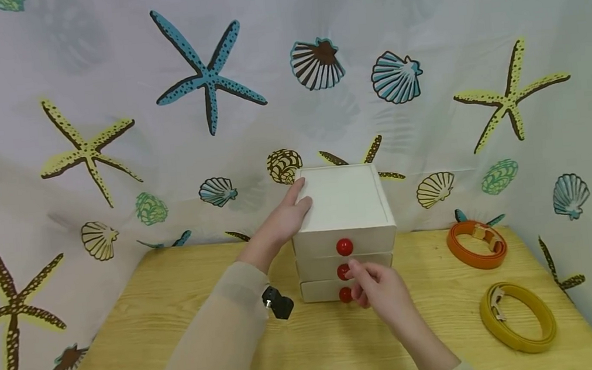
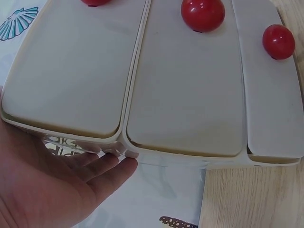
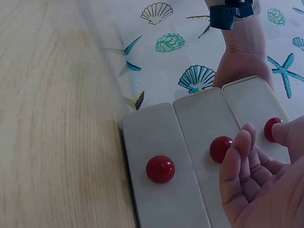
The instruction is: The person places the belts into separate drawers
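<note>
A small white drawer unit has three drawers stacked one above another, each with a round red knob. My left hand rests against its left side near the top edge. In the left wrist view, the left fingers lie fairly straight along the side wall. My right hand is in front of the drawers with loosely bent fingers, holding nothing. Its fingertips come right by the middle knob in the right wrist view, and the thumb overlaps the top knob. The bottom knob shows fully there. All drawers look closed.
Right of the unit, a coiled orange belt lies on the wooden table. Closer to me is a coiled yellow belt. Behind the table hangs a white cloth printed with starfish and shells.
</note>
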{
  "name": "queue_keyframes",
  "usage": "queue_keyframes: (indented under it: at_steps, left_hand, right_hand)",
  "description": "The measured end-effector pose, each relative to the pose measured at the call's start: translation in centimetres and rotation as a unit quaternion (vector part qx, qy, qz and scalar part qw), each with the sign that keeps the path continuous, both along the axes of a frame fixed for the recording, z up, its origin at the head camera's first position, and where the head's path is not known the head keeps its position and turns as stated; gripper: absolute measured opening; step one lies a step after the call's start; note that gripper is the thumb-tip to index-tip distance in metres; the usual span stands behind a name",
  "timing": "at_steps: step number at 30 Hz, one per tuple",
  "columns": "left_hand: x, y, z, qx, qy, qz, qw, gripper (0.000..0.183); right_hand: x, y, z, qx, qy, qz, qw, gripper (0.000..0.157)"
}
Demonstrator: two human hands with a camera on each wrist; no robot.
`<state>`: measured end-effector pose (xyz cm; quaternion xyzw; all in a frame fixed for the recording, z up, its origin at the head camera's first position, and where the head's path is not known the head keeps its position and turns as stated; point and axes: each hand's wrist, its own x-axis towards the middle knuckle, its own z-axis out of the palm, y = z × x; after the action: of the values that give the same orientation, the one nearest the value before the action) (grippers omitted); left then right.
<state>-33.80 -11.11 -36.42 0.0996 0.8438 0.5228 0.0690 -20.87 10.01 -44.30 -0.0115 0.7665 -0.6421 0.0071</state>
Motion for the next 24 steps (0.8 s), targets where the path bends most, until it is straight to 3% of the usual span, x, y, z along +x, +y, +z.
queue_keyframes:
  at_steps: [15,24]
  left_hand:
    - [0.0,-0.2,-0.1,-0.01,-0.001,0.005,0.9999,0.068]
    - [-0.2,0.1,-0.1,-0.003,0.0,0.002,1.0,0.068]
  right_hand:
    - [0.1,0.0,-1.3,0.004,-0.028,0.012,1.0,0.052]
    - [-0.3,-0.2,-2.4,0.009,-0.033,-0.004,0.999,0.056]
